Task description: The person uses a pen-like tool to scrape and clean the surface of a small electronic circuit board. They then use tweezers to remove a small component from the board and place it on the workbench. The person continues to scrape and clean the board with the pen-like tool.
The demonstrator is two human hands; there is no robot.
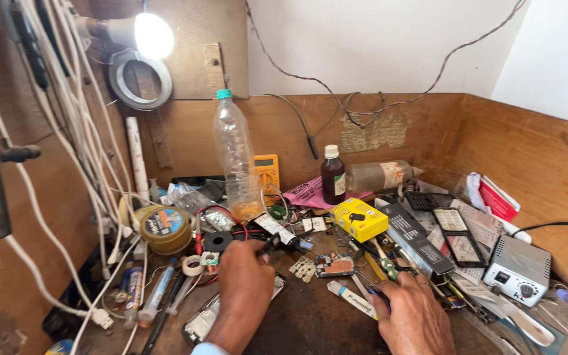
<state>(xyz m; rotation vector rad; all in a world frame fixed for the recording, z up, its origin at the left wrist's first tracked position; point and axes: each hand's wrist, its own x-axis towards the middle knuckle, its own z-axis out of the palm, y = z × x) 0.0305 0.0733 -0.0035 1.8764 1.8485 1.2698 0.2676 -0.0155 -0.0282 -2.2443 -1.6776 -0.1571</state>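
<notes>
My left hand [244, 279] is closed around a thin black probe-like tool [272, 244] whose tip points toward the clutter near a small circuit board [334, 265]. It rests over a phone-like device [205, 319] lying flat on the dark bench. My right hand [413, 312] lies low at the front right, fingers curled around a thin dark tool [376, 294], beside a white tube [351, 299]. A green-handled tool [388, 266] lies just beyond its fingers.
A clear plastic bottle [236, 158], a yellow multimeter [266, 171], a brown bottle [332, 176] and a yellow box [359, 219] stand behind. A tin of paste [164, 228] sits left, a grey soldering station [518, 269] right. White cables [80, 131] hang at left below a lit bulb [152, 34].
</notes>
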